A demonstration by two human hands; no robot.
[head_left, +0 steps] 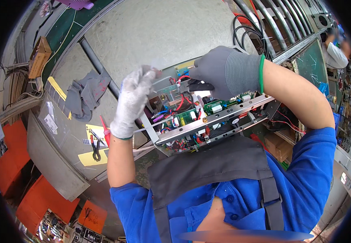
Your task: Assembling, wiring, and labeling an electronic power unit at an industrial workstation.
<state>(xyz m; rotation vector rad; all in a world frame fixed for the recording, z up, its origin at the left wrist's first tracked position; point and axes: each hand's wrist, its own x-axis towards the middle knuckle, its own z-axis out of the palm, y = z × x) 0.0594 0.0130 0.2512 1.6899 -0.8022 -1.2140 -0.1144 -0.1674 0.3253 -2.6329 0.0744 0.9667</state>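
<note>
Metal chassis [185,130]: circuit boards [187,117] and red wires [180,106] are housed within; left hand [131,97] and right hand [220,73] are gloved, grips cannot be told.

Here the broad grey worktop [171,30] is spreading across the upper middle, a soft pale sheen lying over its scuffed surface. Up at the right, a roller conveyor [281,22] is reaching toward the rim, its metal rollers lining up side by side! Just below, a green panel [311,62] is showing white scrawls. Over on the left, bright orange panels [11,141] are standing out, while a dark green surface [62,30] is curving above them.
</note>
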